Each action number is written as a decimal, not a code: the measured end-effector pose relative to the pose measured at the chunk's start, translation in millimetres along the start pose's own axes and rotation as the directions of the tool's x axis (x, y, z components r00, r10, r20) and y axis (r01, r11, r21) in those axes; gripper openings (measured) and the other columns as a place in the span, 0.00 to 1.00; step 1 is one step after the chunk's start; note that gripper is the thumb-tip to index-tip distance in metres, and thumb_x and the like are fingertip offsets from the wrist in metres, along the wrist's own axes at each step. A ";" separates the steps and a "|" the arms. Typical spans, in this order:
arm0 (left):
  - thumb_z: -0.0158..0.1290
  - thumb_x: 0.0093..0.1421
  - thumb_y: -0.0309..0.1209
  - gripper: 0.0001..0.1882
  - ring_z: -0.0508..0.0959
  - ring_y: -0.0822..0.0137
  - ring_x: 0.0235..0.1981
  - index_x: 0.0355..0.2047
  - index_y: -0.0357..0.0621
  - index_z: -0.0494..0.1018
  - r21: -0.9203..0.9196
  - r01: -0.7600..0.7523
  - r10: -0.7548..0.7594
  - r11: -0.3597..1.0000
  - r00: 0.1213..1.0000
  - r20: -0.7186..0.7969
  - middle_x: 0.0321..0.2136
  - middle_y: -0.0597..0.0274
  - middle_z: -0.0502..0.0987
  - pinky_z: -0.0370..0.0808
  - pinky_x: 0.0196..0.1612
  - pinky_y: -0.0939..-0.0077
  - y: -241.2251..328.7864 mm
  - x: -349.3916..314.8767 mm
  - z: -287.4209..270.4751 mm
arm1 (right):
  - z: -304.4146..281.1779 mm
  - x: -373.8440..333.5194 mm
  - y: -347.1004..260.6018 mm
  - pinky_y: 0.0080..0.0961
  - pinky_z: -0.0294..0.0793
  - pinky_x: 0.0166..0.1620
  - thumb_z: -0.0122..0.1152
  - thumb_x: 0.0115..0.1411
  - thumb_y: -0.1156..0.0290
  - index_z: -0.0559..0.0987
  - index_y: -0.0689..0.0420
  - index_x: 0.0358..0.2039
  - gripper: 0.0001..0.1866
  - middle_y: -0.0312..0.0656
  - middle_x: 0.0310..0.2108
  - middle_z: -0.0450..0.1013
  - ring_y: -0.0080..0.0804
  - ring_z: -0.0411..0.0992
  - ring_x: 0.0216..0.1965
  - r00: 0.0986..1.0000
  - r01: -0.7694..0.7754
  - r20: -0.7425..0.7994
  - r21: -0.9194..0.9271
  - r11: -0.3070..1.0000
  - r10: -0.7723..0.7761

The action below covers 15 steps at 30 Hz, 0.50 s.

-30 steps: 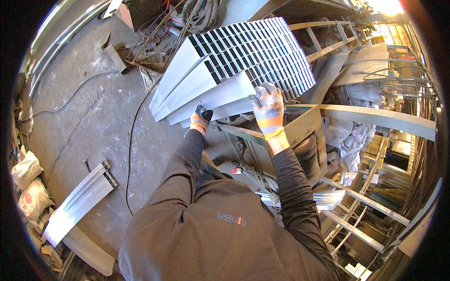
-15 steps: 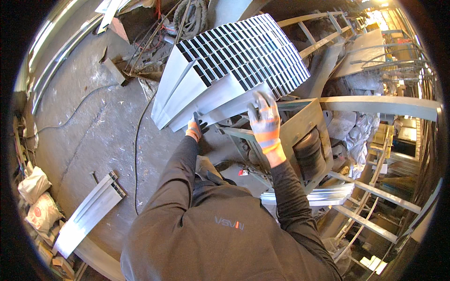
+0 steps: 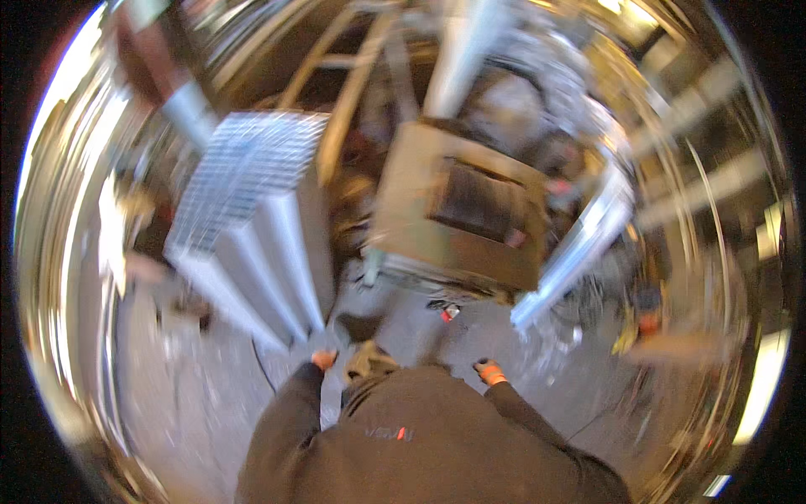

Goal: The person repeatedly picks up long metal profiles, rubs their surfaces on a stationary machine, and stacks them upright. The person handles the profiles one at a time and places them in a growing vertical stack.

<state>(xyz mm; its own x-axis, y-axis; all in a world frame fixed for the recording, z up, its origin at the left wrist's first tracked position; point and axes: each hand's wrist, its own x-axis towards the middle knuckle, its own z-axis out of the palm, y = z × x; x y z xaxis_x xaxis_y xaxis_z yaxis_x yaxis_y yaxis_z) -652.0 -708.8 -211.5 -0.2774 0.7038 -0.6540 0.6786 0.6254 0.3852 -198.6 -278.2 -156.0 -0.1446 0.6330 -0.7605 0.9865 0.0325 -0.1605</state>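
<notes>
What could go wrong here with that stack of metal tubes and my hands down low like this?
The stack of tubes stands untouched, its open ends upward; if it leans, it might tip over. A cable on the floor beside your left hand could catch a foot. The picture is badly blurred, so your right hand may meet nearby metal unseen.

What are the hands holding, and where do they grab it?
Nothing that shows. The left hand and right hand sit low by the body, apart from the blurred metal tube stack.

Blurred view: stack of grey metal tubes (image 3: 243, 227) at ten o'clock, both gloved hands low, left hand (image 3: 323, 359), right hand (image 3: 489, 370), apart from it.
</notes>
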 end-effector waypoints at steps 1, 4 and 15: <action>0.50 0.76 0.46 0.14 0.89 0.42 0.37 0.44 0.57 0.83 0.121 -0.032 0.029 0.992 0.999 0.020 0.43 0.42 0.88 0.85 0.40 0.41 29.7 7.2 -13.8 | -7.0 7.1 64.3 0.48 0.82 0.52 0.68 0.67 0.44 0.88 0.60 0.52 0.30 0.52 0.44 0.87 0.53 0.84 0.44 0.992 0.122 0.066 -0.373 0.920 -0.105; 0.48 0.76 0.56 0.27 0.86 0.35 0.51 0.46 0.48 0.86 0.066 0.003 -0.011 0.998 0.992 0.125 0.52 0.37 0.86 0.81 0.57 0.43 133.5 46.7 -35.5 | -12.6 -9.9 224.4 0.46 0.83 0.58 0.68 0.66 0.45 0.86 0.63 0.56 0.32 0.56 0.46 0.87 0.54 0.85 0.52 0.996 -0.017 -0.090 0.093 0.996 0.025; 0.58 0.72 0.51 0.26 0.84 0.32 0.53 0.53 0.39 0.80 -0.106 -0.504 0.514 0.857 0.848 0.127 0.49 0.33 0.86 0.81 0.57 0.44 605.9 217.6 -16.1 | 81.7 -86.8 488.8 0.43 0.80 0.28 0.72 0.67 0.60 0.88 0.57 0.41 0.14 0.43 0.28 0.81 0.37 0.78 0.25 0.868 -0.213 -0.008 0.897 0.387 0.496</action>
<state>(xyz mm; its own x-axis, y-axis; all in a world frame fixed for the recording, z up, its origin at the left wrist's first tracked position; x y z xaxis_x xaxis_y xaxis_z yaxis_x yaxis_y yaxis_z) -312.2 -171.3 -109.9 0.2000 0.8759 -0.4392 0.6496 0.2170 0.7286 290.0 -380.4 -219.9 0.3648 0.5717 -0.7349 0.3440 -0.8162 -0.4642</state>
